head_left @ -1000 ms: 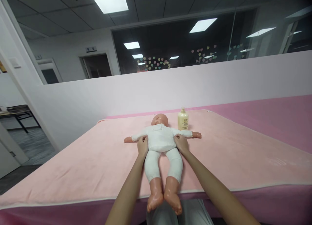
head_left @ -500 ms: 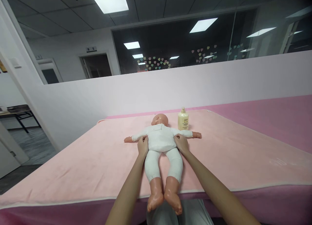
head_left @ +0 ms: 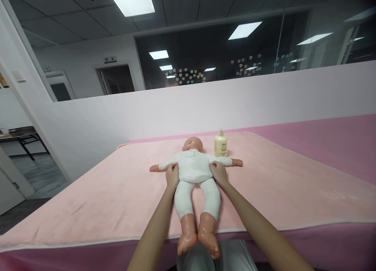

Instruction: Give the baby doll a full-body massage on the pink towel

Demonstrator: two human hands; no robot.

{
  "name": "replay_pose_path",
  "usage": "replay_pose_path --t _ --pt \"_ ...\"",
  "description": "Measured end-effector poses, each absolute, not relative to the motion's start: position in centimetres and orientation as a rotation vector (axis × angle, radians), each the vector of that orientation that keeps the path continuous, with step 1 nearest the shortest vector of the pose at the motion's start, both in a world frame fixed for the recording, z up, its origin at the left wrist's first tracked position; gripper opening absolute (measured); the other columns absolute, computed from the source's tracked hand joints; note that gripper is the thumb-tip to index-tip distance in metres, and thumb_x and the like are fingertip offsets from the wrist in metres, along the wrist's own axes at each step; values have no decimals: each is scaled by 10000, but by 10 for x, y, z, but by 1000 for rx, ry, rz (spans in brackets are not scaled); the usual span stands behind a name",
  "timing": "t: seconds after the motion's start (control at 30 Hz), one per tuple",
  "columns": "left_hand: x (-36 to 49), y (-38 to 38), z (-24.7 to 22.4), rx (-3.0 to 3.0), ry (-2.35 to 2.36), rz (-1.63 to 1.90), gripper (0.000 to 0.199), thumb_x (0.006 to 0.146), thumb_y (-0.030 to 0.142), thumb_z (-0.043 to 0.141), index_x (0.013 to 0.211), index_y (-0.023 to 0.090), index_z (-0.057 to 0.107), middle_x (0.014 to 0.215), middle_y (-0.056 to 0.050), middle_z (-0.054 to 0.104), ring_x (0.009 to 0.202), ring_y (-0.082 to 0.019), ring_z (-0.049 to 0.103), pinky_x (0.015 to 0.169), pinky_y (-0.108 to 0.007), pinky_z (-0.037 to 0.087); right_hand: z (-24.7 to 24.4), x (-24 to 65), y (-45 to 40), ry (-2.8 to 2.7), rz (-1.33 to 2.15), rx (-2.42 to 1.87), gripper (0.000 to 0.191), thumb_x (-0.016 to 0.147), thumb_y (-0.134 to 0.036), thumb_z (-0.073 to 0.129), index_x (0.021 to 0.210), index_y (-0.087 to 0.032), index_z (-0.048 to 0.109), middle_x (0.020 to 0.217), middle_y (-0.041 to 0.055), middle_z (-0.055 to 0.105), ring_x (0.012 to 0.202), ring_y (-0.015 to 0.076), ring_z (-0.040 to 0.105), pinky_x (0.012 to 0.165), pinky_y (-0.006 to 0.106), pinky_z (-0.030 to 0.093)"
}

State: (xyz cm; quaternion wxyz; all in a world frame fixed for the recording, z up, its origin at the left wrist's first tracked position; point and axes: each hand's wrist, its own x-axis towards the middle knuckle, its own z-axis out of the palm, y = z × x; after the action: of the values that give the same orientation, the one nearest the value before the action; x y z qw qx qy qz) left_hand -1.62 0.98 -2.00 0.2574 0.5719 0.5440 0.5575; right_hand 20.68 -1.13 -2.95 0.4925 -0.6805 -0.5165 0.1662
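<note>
A baby doll (head_left: pixel 194 168) with a white cloth body lies on its back, arms spread wide. Its head points to the wall and its bare feet hang past the near edge. My left hand (head_left: pixel 172 175) is closed against the left side of the torso, just below the doll's arm. On the opposite side, my right hand (head_left: pixel 219 173) is closed at the torso in the same way. Both sets of fingers are curled at the doll's sides; the fingertips are partly hidden. Beyond the arm on the right stands a pale yellow pump bottle (head_left: pixel 221 145), upright.
Under the doll is a pink towel (head_left: pixel 117 196) with a pale edge, spread over a darker pink surface (head_left: pixel 337 141). Behind it runs a low white wall (head_left: pixel 188 110) with glass above. A dark-legged table (head_left: pixel 26 138) stands at far left. My knees (head_left: pixel 217 257) are below the near edge.
</note>
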Motion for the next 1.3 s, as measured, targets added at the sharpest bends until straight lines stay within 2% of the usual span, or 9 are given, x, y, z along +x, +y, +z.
replay_pose_path --t 1.3 --pt "-14 5 -17 1525 1474 1505 217 762 253 480 895 179 635 1013 -71 656 964 -211 581 880 -346 427 -31 207 -12 -1244 431 -1642 192 749 -257 420 708 -187 594 763 42 654 736 175 568 639 248 357"
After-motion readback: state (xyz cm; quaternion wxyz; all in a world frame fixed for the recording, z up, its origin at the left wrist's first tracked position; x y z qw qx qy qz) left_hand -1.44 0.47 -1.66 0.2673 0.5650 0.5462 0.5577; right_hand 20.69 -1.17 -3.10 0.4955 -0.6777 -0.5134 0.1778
